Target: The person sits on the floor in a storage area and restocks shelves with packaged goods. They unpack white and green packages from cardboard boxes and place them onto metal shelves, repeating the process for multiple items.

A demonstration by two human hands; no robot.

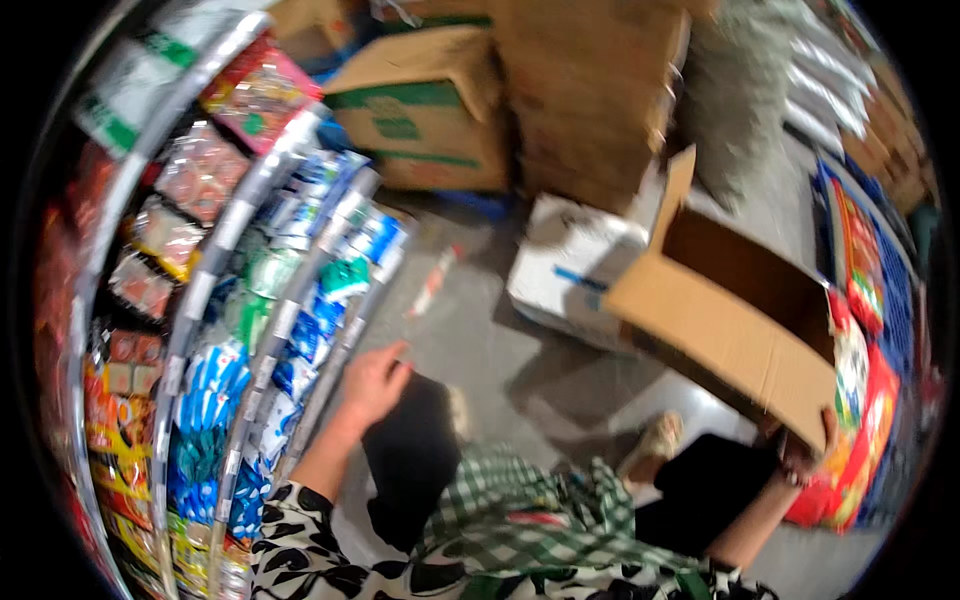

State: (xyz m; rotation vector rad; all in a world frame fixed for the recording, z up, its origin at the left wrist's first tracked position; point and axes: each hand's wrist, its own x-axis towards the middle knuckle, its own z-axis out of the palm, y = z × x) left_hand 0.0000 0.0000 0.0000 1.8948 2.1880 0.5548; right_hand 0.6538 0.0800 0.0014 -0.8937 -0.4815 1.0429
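one cardboard box point(720, 340) stretches up-left from your right hand point(813, 455), gripping its corner; your loose, empty left hand point(376, 386) is farther.

Grey floor point(480, 325), marked by soft shadows and pale glints of light, runs beside tiered shelves point(286, 318) on the left; brown cartons point(590, 100) stand at the far end.

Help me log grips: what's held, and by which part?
Right hand holds the cardboard box by the right end of its near flap; left hand empty.
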